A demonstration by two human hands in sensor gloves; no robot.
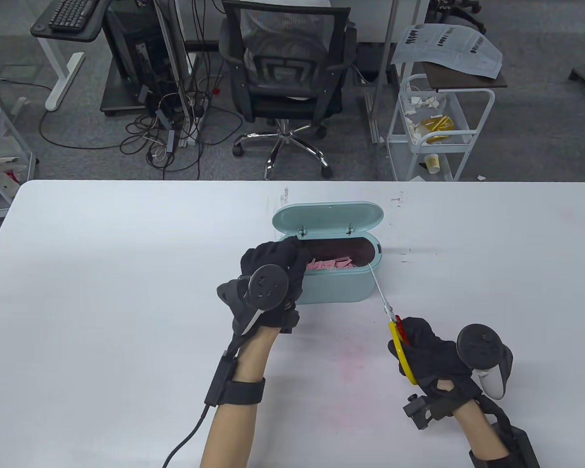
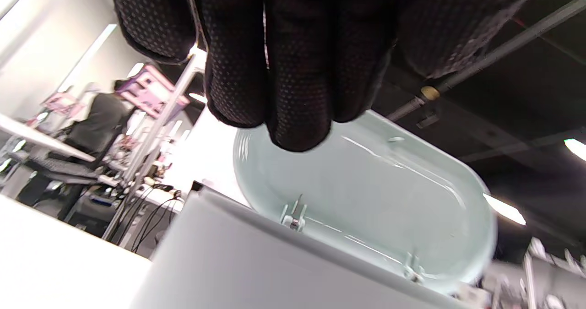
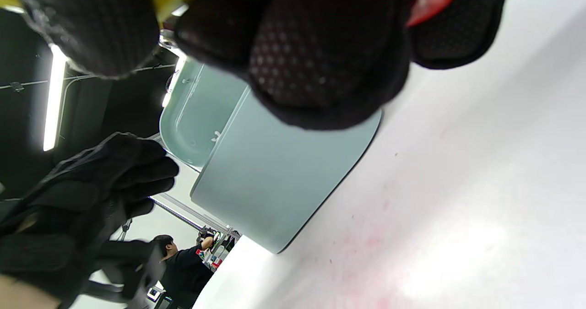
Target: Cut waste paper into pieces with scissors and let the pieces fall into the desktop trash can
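A teal desktop trash can stands mid-table with its lid tipped back, and several pink paper pieces lie inside. My left hand hovers over the can's left end. Its fingers are loosely curled and no paper shows in them. My right hand grips the yellow and red handles of the scissors to the right of the can. The blades look closed, with the tip at the can's right rim. The right wrist view shows the can wall and the left hand.
An office chair and a white cart stand beyond the table's far edge. A faint pink stain marks the white table between my hands. A cable runs from my left wrist to the near edge.
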